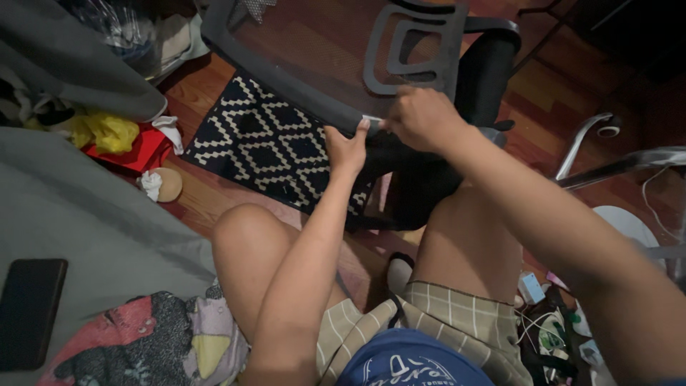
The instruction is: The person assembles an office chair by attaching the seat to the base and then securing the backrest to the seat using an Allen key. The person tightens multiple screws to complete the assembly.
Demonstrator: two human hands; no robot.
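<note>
An office chair lies tipped in front of my knees, its mesh backrest (pixel 307 43) with a dark grey frame (pixel 286 82) stretching to the upper left and its black seat (pixel 486 68) at the right. My left hand (pixel 348 148) grips the lower edge of the backrest frame, thumb on top. My right hand (pixel 423 118) is closed right beside it on a small pale object (pixel 373 119) at the frame's edge; what that object is cannot be made out. Both hands nearly touch.
A black and white patterned rug (pixel 264 139) lies on the wooden floor under the chair. Grey bedding (pixel 86 214) with a dark phone (pixel 28 311) is at the left. Crumpled cloths and yellow and red items (pixel 114 136) sit at upper left; cables and clutter (pixel 550 329) at lower right.
</note>
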